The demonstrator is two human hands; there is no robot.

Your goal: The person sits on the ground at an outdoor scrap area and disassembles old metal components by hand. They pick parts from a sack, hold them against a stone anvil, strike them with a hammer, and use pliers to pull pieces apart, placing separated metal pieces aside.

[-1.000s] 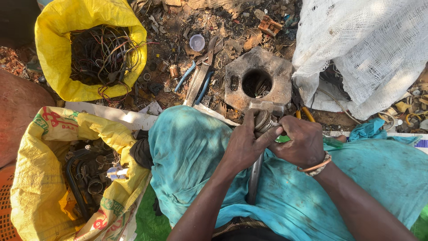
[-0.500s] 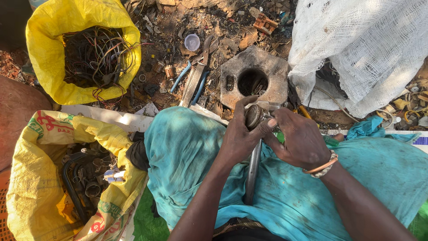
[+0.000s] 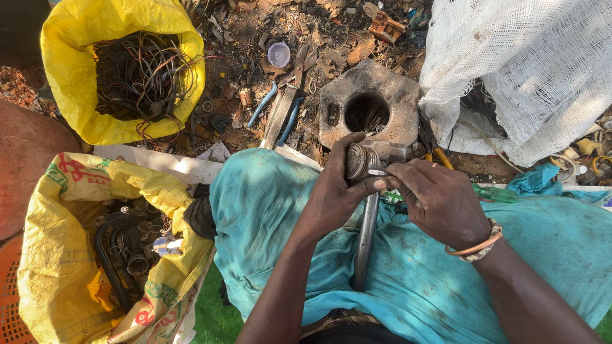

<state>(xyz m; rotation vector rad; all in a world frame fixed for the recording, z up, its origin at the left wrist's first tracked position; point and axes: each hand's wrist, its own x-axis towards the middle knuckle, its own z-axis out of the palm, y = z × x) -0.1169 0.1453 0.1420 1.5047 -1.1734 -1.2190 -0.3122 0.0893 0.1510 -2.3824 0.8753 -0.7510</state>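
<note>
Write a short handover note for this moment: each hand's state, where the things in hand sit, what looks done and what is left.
Left hand: wrapped around a round metal part at the hammer head.
Right hand: fingertips pinching at the same part.
Hammer handle runs down across the teal cloth on the lap.
Holed metal block and pliers lie on the ground ahead.
Done: part gripped. Left: it looks intact, nothing pulled off yet.

1. We see a dull grey metal part (image 3: pixel 359 160) with a long smooth metal rod (image 3: pixel 366 239).
2. We see a soft, stained teal cloth (image 3: pixel 268 210) under it.
3. The two yellow sacks (image 3: pixel 70 60) (image 3: pixel 48 255) look like crinkly woven plastic.
4. The white sack (image 3: pixel 529 70) is rough mesh.
5. The grey block (image 3: pixel 395 95) looks rough and matt.
6. The bangle (image 3: pixel 478 245) is shiny metal.
</note>
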